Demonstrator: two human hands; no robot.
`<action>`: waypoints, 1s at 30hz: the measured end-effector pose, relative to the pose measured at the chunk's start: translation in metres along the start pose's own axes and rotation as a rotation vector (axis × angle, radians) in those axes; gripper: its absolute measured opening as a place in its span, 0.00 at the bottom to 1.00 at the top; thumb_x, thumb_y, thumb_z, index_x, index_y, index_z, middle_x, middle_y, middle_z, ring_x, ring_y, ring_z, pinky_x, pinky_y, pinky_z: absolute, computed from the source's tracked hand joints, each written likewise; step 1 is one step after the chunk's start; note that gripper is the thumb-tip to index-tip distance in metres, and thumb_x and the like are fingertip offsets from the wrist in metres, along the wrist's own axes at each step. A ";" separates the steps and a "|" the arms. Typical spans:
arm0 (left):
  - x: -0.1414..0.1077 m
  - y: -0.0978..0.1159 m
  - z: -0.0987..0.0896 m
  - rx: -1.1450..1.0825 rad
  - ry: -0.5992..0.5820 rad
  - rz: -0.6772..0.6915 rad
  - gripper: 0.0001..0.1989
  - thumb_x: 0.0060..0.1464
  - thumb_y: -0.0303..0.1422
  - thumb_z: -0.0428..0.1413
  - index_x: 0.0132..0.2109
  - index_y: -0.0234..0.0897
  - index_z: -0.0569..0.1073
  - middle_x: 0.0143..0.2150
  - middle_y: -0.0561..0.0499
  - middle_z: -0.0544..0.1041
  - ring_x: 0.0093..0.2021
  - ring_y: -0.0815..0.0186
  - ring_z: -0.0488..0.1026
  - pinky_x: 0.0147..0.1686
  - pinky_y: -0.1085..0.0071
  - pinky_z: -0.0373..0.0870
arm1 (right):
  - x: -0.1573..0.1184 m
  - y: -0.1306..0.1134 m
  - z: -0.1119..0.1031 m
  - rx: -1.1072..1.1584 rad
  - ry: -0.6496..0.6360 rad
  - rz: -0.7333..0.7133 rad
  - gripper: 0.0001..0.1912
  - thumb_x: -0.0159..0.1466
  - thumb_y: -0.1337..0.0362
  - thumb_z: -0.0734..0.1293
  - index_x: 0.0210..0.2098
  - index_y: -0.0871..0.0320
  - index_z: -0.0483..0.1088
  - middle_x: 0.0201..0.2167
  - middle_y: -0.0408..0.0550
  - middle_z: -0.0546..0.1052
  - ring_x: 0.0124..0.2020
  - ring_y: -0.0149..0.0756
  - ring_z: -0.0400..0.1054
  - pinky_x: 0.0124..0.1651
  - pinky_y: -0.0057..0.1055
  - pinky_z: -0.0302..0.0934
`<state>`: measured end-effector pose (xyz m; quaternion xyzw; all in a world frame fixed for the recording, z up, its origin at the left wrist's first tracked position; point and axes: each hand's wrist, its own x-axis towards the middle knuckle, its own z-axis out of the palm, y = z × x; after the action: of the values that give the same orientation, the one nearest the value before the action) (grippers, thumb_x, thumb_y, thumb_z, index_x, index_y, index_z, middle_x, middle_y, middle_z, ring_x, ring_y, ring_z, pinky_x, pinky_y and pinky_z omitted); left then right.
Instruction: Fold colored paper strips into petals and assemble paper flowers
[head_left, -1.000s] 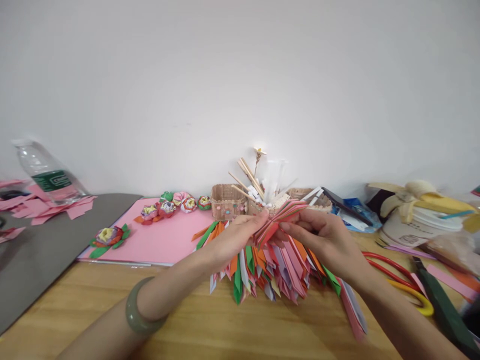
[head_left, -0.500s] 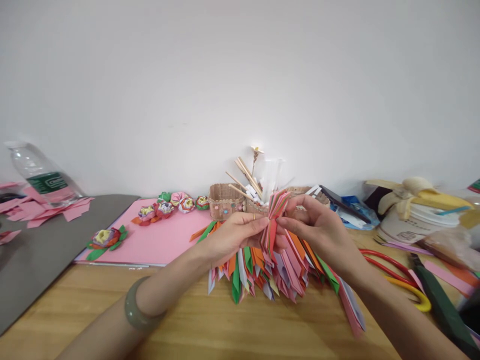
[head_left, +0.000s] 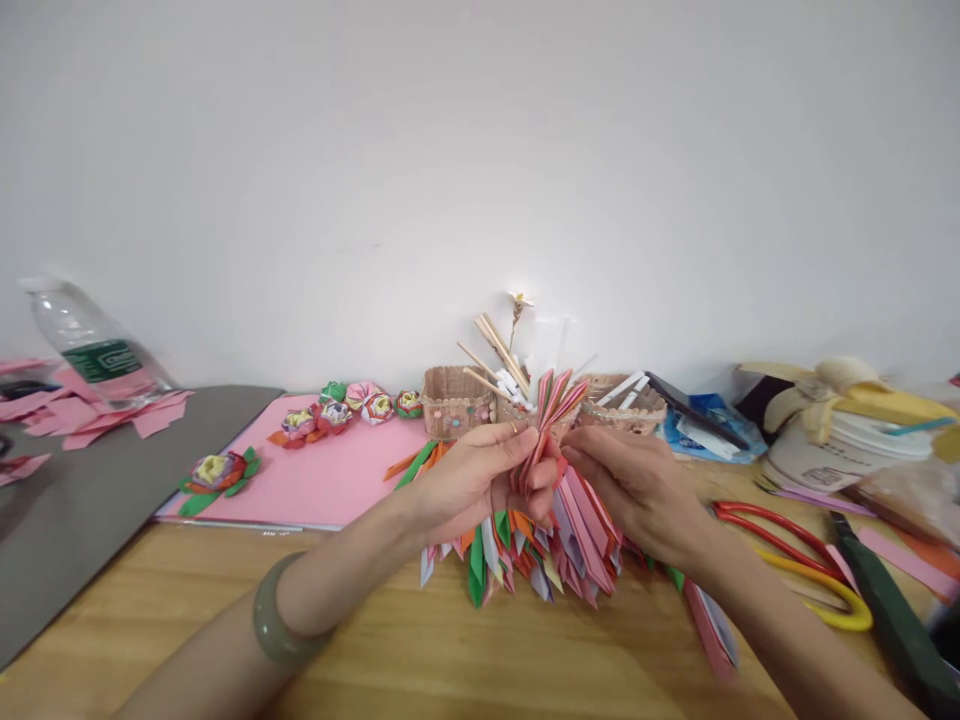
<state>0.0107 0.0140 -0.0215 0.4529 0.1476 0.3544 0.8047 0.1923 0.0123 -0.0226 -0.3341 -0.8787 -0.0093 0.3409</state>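
My left hand (head_left: 484, 470) pinches a fanned bundle of folded paper strips (head_left: 556, 398), mostly pink and red, upright above the table. Close against the bundle's right side is my right hand (head_left: 630, 480), its fingers curled together; their tips are partly hidden, so what they hold cannot be made out. Below both hands lies a spread pile of folded paper pieces (head_left: 585, 535) in pink, orange, green, lilac and white. One pink and lilac folded piece (head_left: 709, 630) lies apart, beside my right forearm.
Small woven baskets (head_left: 459, 402) with sticks and white rolls stand against the wall. Paper flowers (head_left: 217, 472) rest on pink sheets (head_left: 277, 490) at left, near a leaning bottle (head_left: 97, 350). Red- and yellow-handled tools (head_left: 780, 530), a dark green tool (head_left: 885, 600) and a white tub (head_left: 840, 455) are at right.
The bundle's top has fanned wider and turned, showing striped layered edges. My right hand has drawn its raised fingers down and curled them in beside the bundle. The view has shifted slightly.
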 end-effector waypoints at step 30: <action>-0.003 -0.006 0.016 0.298 0.233 0.056 0.08 0.53 0.35 0.50 0.40 0.38 0.63 0.26 0.54 0.68 0.25 0.72 0.66 0.21 0.78 0.63 | -0.008 -0.006 -0.001 -0.346 0.343 -0.388 0.15 0.59 0.76 0.62 0.46 0.63 0.67 0.36 0.58 0.75 0.40 0.43 0.69 0.39 0.39 0.68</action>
<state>0.0199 -0.0002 -0.0186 0.5268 0.2780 0.4009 0.6961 0.1939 0.0030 -0.0249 -0.2066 -0.8412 -0.2799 0.4140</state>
